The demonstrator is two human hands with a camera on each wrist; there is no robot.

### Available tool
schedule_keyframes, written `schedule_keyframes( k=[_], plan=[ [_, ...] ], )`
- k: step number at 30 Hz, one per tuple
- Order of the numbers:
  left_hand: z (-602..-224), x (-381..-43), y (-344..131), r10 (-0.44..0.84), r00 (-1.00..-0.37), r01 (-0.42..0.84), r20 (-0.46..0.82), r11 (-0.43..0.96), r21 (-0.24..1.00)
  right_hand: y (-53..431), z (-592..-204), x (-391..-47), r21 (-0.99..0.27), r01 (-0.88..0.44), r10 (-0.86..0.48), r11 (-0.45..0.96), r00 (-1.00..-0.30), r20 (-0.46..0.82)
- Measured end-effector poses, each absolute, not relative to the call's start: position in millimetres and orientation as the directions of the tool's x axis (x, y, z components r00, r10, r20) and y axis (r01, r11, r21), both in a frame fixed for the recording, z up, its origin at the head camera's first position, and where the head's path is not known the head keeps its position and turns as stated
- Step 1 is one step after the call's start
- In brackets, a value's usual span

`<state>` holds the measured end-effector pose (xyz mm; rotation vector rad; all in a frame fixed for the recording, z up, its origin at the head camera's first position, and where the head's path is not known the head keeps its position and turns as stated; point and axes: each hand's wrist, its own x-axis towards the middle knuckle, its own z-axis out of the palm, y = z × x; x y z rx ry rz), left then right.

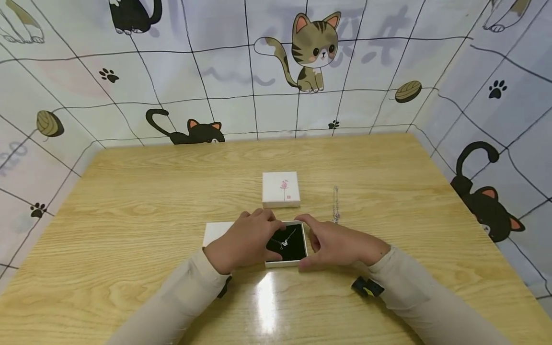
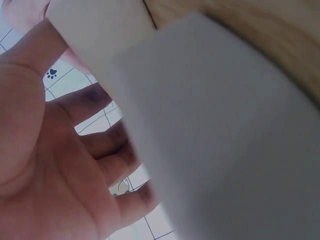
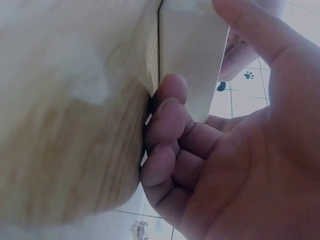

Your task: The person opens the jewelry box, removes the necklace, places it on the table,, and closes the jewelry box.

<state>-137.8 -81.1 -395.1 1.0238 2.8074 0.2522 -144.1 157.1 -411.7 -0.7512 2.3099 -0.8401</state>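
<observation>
An open white jewelry box (image 1: 286, 264) sits on the table with a black insert (image 1: 295, 249) inside. On the insert lies a silver necklace (image 1: 283, 243) with a small pendant. My left hand (image 1: 247, 238) reaches over the box's left side, thumb at the front edge and index finger toward the back edge, covering that end. From the right, my right hand (image 1: 334, 242) holds the box, thumb at the near corner and index finger at the far corner. Its other fingers are curled against the tabletop beside the box wall (image 3: 190, 60) in the right wrist view.
Behind the box stands a white lid (image 1: 280, 187) with a pink flower print. Another white box piece (image 1: 215, 232) lies partly under my left hand, large in the left wrist view. A silver chain (image 1: 336, 203) lies beyond my right hand. Cat-patterned cloth walls surround the wooden table (image 1: 151, 191).
</observation>
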Motion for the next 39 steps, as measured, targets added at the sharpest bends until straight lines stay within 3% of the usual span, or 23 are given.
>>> schedule_keyframes(
  k=[20,39],
  plan=[
    [-397.8,-140.0,-83.3,0.659,-0.743,0.606,-0.114,0.736,0.303,154.8,-408.7,-142.6,-0.693,-0.271,-0.633,0.668,-0.697,-0.338],
    [-396.6,-138.5,-80.6,0.681,-0.727,0.649,-0.08,0.721,0.241,155.6,-407.7,-141.3,-0.684,-0.295,-0.638,0.667,-0.7,-0.32]
  ],
)
